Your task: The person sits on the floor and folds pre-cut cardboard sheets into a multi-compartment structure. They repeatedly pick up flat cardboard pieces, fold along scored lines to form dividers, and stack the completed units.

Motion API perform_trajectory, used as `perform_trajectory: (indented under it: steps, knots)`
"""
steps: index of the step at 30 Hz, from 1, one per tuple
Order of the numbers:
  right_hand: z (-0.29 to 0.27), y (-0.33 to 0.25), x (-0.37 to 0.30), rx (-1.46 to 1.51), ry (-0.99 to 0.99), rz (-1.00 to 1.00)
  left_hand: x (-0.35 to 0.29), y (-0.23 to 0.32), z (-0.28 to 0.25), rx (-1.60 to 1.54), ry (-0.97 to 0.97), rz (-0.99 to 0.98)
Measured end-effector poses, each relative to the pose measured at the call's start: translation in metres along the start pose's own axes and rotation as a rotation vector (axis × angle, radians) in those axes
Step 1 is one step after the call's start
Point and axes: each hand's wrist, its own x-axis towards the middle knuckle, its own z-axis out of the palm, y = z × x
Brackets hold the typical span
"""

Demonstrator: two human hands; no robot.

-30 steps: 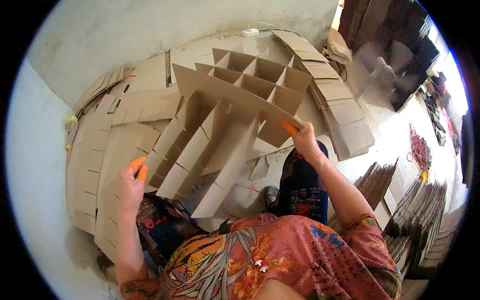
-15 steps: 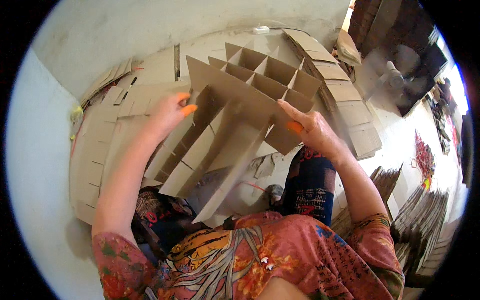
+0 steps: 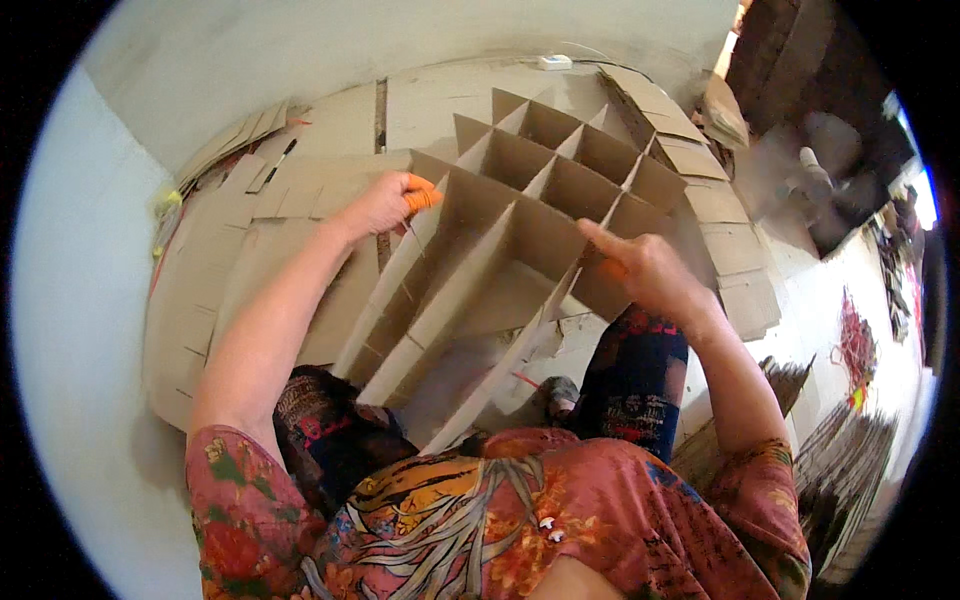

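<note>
both hands [image 3: 385, 203] [image 3: 645, 268] pinched closed on the cardboard divider grid [image 3: 520, 230], I'd keep strips square while slotting

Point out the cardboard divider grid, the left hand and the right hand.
cardboard divider grid [image 3: 560, 185]: head view, a middle cell wall.
left hand [image 3: 385, 203]: head view, back of hand.
right hand [image 3: 650, 270]: head view, back of hand.

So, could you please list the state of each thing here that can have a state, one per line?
cardboard divider grid: assembled, cells open, tilted up off the floor.
left hand: closed on the grid's left edge, orange fingertip covers on.
right hand: gripping the grid's right side.
flat cardboard sheets: lying flat, overlapping on the floor.
folded cardboard pieces: laid in a row beside the grid.
slotted strips: stacked in bundles at the right.
</note>
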Motion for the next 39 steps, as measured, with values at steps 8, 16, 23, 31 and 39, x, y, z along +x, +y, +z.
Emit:
perform_trajectory:
  steps: [8,16,23,31,39]
  knots:
    - [0.013,0.029,0.019,-0.046,0.108,-0.041,0.013,-0.104,-0.039,0.516,0.304,-0.037]
    - [0.012,0.035,0.032,-0.096,0.108,0.001,0.063,-0.155,-0.054,0.751,0.359,0.093]
    - [0.001,-0.003,0.035,0.091,0.600,-0.113,0.036,-0.125,-0.100,0.433,0.374,0.067]
    - [-0.004,-0.054,0.034,0.502,0.544,-0.113,0.001,-0.084,-0.085,0.267,0.586,0.119]
    - [-0.006,-0.075,0.047,1.773,0.249,0.264,-0.062,0.023,0.023,0.307,0.389,0.915]
